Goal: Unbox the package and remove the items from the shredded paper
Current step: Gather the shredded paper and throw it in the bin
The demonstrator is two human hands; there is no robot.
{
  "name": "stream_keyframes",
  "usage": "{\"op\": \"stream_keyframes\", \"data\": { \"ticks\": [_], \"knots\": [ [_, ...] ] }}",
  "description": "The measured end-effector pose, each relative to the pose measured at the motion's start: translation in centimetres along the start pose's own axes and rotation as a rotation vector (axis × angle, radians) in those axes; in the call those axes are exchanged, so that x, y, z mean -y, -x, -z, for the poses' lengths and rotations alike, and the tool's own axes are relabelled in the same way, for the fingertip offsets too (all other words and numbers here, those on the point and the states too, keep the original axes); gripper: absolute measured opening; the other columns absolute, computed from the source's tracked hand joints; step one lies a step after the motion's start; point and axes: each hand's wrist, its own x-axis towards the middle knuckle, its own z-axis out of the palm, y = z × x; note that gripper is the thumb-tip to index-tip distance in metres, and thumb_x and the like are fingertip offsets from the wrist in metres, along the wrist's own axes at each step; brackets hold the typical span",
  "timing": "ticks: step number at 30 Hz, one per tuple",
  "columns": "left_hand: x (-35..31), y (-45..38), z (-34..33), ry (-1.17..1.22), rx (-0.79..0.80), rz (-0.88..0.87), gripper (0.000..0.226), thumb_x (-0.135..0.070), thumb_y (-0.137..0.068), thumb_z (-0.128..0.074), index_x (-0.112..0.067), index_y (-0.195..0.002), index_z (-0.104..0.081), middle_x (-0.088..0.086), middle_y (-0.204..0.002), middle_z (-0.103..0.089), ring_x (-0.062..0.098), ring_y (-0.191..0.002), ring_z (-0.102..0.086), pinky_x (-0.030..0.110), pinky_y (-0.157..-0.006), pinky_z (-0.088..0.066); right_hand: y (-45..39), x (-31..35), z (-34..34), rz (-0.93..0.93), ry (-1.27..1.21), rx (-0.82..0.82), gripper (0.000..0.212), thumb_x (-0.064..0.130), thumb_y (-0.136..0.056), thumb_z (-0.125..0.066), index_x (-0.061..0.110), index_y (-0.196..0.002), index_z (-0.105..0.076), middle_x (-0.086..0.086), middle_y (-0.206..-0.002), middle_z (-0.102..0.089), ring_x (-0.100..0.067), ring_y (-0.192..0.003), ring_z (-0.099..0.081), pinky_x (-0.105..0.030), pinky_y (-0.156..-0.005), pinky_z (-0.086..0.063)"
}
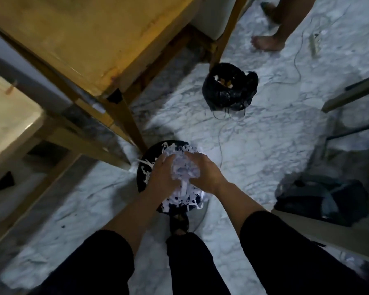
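Shreds point(184, 167): white wad pressed btwn both hands, directly over a black bin point(144, 167) on the floor; more shreds heaped in the bin and spilling over its rim.

L hand point(161, 174) curled round wad's left side; R hand point(207, 173) closed on right side. Both grips shut on paper. Item inside wad? Cannot tell, frame blurred.

No box or unpacked items in view. Judgement: unboxing prob. done; sorting/discarding of shreds under way; how much is left unclear.

Surroundings: marble floor point(264, 150); wooden desk point(77, 39) upper left, its leg just beside the bin. Second black bin point(228, 90) farther off, cable near it. Dark bag point(320, 199) to the right. Another person's bare feet point(266, 42) at top.
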Motion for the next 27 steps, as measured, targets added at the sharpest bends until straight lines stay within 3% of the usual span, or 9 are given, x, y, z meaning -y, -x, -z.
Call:
{"op": "stream_keyframes", "data": {
  "ticks": [5,11,14,16,18,20,23,27],
  "knots": [
    [-0.2,-0.9,-0.2,-0.145,0.044,0.152,0.065,-0.019,-0.088,-0.056,-0.013,-0.143,-0.023,0.011,-0.151,-0.025,0.026,-0.139,-0.024,0.036,-0.112,-0.025,-0.8,0.5,0.1,-0.071,0.032,0.060,0.070,0.010,-0.089,-0.053,0.018,-0.147,-0.016,-0.009,-0.154,-0.020,-0.027,-0.139,-0.027,-0.036,-0.110,-0.033],
    [-4.4,1.1,3.3,-0.323,-0.078,0.084,0.050,-0.022,-0.096,-0.040,-0.005,-0.141,-0.027,0.016,-0.146,-0.034,0.028,-0.134,-0.032,0.034,-0.108,-0.031,1.4,4.1,2.5,-0.081,0.176,-0.079,0.056,0.026,-0.097,-0.039,0.007,-0.146,-0.018,-0.011,-0.153,-0.022,-0.025,-0.140,-0.023,-0.036,-0.112,-0.029],
    [-8.4,2.8,6.7,-0.422,-0.189,-0.057,0.037,-0.022,-0.090,-0.054,0.002,-0.118,-0.055,0.020,-0.120,-0.058,0.030,-0.113,-0.052,0.033,-0.094,-0.044,3.5,6.6,5.7,0.002,0.262,-0.180,0.049,0.026,-0.100,-0.033,0.003,-0.143,-0.022,-0.014,-0.151,-0.024,-0.026,-0.140,-0.022,-0.034,-0.113,-0.026],
    [-10.4,3.6,8.8,-0.542,-0.247,-0.156,0.024,-0.015,-0.083,-0.060,0.002,-0.100,-0.062,0.021,-0.103,-0.063,0.033,-0.097,-0.059,0.035,-0.082,-0.050,4.9,8.6,8.0,0.081,0.312,-0.249,0.045,0.024,-0.100,-0.031,0.002,-0.139,-0.029,-0.016,-0.148,-0.028,-0.029,-0.137,-0.027,-0.034,-0.112,-0.028],
    [-12.4,4.3,11.4,-0.468,-0.309,-0.183,0.025,-0.009,-0.084,-0.056,0.005,-0.105,-0.058,0.024,-0.106,-0.060,0.038,-0.099,-0.058,0.040,-0.081,-0.050,6.3,10.6,10.5,0.127,0.268,-0.362,0.043,0.024,-0.098,-0.035,0.003,-0.136,-0.033,-0.015,-0.143,-0.036,-0.028,-0.133,-0.035,-0.032,-0.107,-0.032],
    [-14.2,5.1,13.5,-0.517,-0.350,-0.216,0.025,-0.012,-0.089,-0.045,0.002,-0.105,-0.059,0.022,-0.113,-0.058,0.036,-0.105,-0.054,0.041,-0.087,-0.046,7.7,12.5,13.3,0.181,0.282,-0.415,0.047,0.023,-0.099,-0.035,0.001,-0.140,-0.028,-0.016,-0.147,-0.033,-0.027,-0.139,-0.026,-0.032,-0.112,-0.026],
    [-16.9,7.4,17.4,-0.480,-0.457,-0.181,0.030,-0.012,-0.092,-0.037,0.003,-0.101,-0.061,0.023,-0.104,-0.063,0.037,-0.098,-0.058,0.042,-0.084,-0.048,9.8,15.3,17.2,0.258,0.353,-0.448,0.050,0.026,-0.100,-0.030,0.002,-0.143,-0.022,-0.015,-0.152,-0.027,-0.024,-0.144,-0.016,-0.032,-0.117,-0.018],
    [-18.6,11.5,23.0,-0.431,-0.708,-0.129,0.033,-0.020,-0.092,-0.046,0.003,-0.116,-0.052,0.021,-0.108,-0.059,0.035,-0.099,-0.056,0.041,-0.083,-0.049,11.9,20.0,19.7,0.357,0.396,-0.472,0.051,0.028,-0.101,-0.026,0.003,-0.144,-0.019,-0.012,-0.153,-0.024,-0.023,-0.144,-0.013,-0.034,-0.116,-0.022]
  ]
}}
